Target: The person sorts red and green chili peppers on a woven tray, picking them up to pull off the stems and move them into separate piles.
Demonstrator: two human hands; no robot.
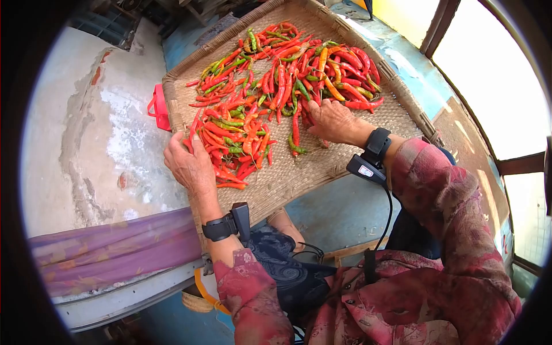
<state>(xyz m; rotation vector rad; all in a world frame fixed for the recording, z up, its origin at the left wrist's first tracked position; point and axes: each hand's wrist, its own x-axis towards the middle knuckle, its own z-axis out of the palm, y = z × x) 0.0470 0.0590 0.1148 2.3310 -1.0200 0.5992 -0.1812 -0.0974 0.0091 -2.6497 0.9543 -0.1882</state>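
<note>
A wide woven bamboo tray (287,178) holds many chili peppers, mostly red with some green and orange ones. At the tray's left edge my left hand (192,167) has a red chili pepper (193,127) between thumb and fingers. It is beside the near-left heap of peppers (233,138). My right hand (339,122) is bent down at the near side of the larger right heap (293,69). Its fingers are closed at a red chili pepper (305,118), partly hidden by the fingers. A red pepper with a green one (296,138) lies just left of that hand.
A worn plaster wall (132,126) stands close on the left, with a purple cloth (115,250) below it. A pink-red plastic object (158,108) sits beside the tray's left rim. Bright windows (489,75) are on the right. Cables hang from the wrist devices.
</note>
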